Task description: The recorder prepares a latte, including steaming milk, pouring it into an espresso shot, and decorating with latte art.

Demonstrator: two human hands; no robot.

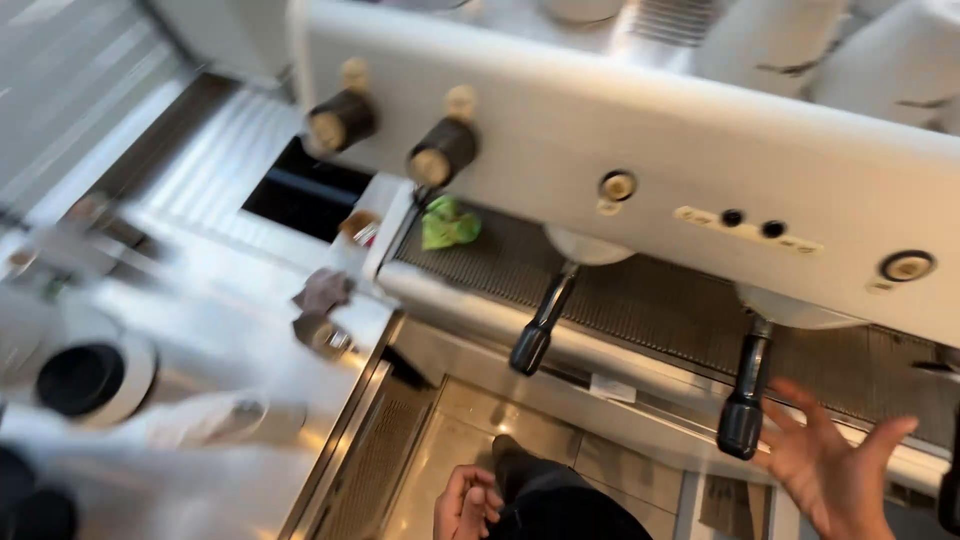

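I look down at a white espresso machine [620, 130]. Two black portafilter handles stick out of it, one in the middle [540, 325] and one to the right [743, 400]. My right hand [835, 465] is open with fingers spread, just right of the right handle and not touching it. My left hand [465, 503] hangs low by my dark trouser leg with fingers loosely curled and nothing visible in it. A crumpled green cloth [448, 224] lies on the machine's drip grate [650, 300].
Two black steam knobs [342, 120] [443, 150] stand out at the machine's upper left. A steel counter [230, 320] on the left carries a grey cloth [322, 292], a black-topped round container [85, 380] and blurred items. White cups [880, 50] sit on top of the machine.
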